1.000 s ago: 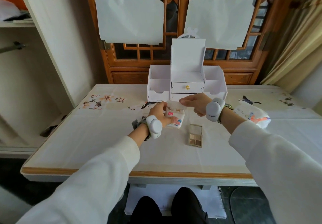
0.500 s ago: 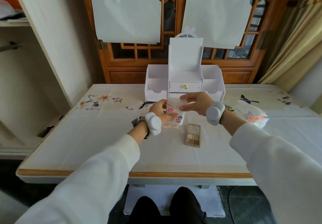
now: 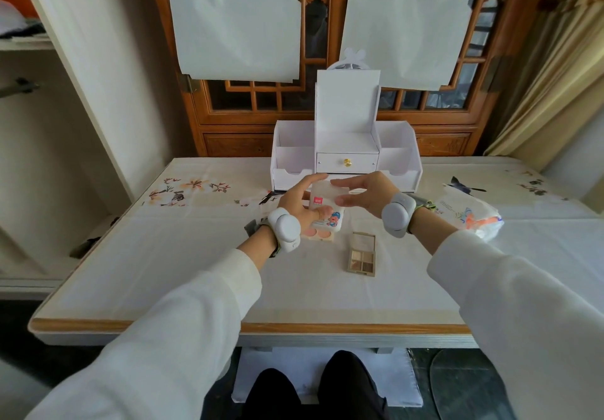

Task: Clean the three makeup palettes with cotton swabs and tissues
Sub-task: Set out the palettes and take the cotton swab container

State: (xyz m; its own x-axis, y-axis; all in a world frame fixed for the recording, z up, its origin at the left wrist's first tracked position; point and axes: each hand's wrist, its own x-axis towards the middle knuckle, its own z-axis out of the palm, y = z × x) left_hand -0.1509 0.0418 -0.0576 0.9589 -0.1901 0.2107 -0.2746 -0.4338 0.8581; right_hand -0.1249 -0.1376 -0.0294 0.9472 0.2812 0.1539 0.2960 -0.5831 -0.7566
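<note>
Left hand, right hand close together

Person, head view: clothing and wrist gear.
Long white sleeves, left sleeve and right sleeve, plain cloth, cuffs ending short of the wrists. A rounded pale-grey pod sits at each wrist: left wrist pod behind the left hand, on a dark strap; right wrist pod behind the right hand, on a grey-green strap. Black trousers below.
</note>
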